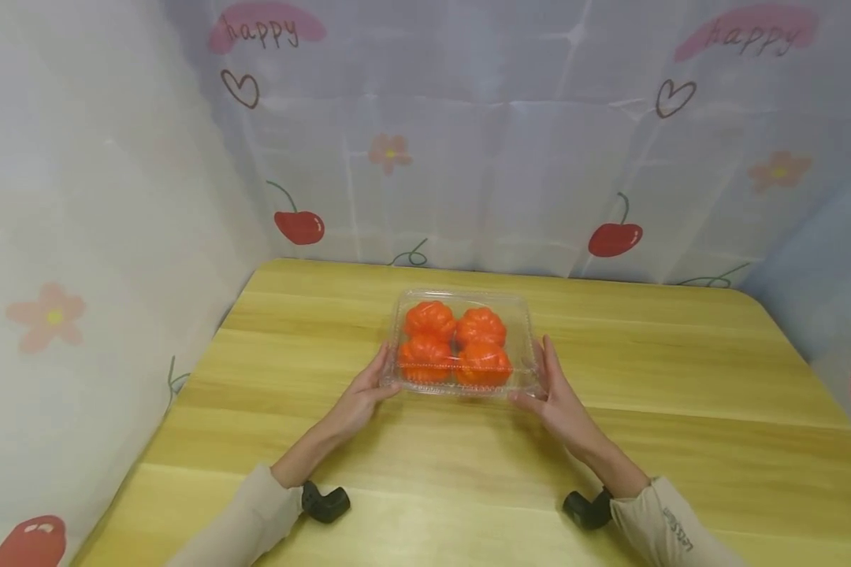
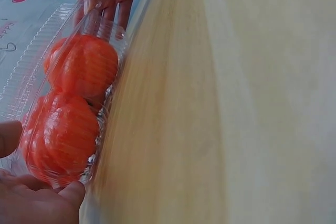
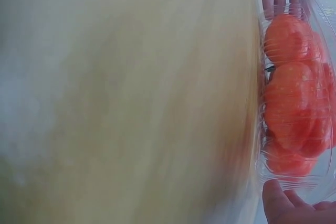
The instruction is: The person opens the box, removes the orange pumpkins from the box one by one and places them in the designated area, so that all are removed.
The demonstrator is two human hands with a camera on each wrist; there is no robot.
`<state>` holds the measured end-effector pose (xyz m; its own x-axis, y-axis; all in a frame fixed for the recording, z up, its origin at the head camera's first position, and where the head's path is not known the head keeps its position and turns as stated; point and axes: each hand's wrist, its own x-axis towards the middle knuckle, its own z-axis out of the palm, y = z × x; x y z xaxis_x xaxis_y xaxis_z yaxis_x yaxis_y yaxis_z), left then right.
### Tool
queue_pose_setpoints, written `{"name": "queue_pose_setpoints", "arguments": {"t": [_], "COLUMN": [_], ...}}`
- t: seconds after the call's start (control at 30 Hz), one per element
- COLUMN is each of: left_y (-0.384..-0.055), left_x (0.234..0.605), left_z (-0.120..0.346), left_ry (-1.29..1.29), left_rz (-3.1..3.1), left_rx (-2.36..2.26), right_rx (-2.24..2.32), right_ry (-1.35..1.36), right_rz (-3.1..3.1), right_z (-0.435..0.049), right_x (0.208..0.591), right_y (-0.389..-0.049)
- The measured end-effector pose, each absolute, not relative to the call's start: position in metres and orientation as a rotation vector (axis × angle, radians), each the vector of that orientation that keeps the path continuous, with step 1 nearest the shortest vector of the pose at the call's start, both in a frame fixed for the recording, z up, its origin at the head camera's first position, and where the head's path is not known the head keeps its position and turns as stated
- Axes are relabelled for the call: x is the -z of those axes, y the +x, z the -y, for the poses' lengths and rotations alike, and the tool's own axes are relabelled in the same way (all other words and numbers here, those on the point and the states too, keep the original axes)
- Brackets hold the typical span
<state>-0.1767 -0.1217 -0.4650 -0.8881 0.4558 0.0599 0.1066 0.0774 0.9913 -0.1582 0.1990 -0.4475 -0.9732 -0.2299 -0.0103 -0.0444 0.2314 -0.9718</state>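
Clear plastic box (image 1: 519, 324) is spanning from left hand (image 1: 358, 403) to right hand (image 1: 566, 405); watching remotely, I'm not managing to tell whether it is touching the table (image 1: 461, 465). Left hand is grasping the near left corner. Between grips, four orange pumpkin shapes (image 1: 484, 364) are sitting two by two inside. Right hand is grasping the opposite end; I'm reading this paired hold as balancing the load. Yellow wood grain is running beneath and beyond the grip. Farther back, cherry-printed cloth (image 1: 468, 181) is hanging, wrapping around both sides.
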Motion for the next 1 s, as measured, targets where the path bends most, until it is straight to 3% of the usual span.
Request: {"name": "queue_pose_setpoints", "arguments": {"t": [0.5,1.0], "left_y": [-0.174,-0.169], "left_x": [0.466,0.456], "left_z": [0.123,0.127], "left_ry": [0.502,0.476], "left_rz": [-2.167,-2.110], "left_rx": [-1.942,-2.044], "right_rx": [1.898,1.659], "right_ry": [-0.254,-0.237], "right_rz": [-2.314,-2.376], "right_z": [-0.203,-0.208], "right_x": [0.447,0.421], "right_y": [-0.160,-0.158]}}
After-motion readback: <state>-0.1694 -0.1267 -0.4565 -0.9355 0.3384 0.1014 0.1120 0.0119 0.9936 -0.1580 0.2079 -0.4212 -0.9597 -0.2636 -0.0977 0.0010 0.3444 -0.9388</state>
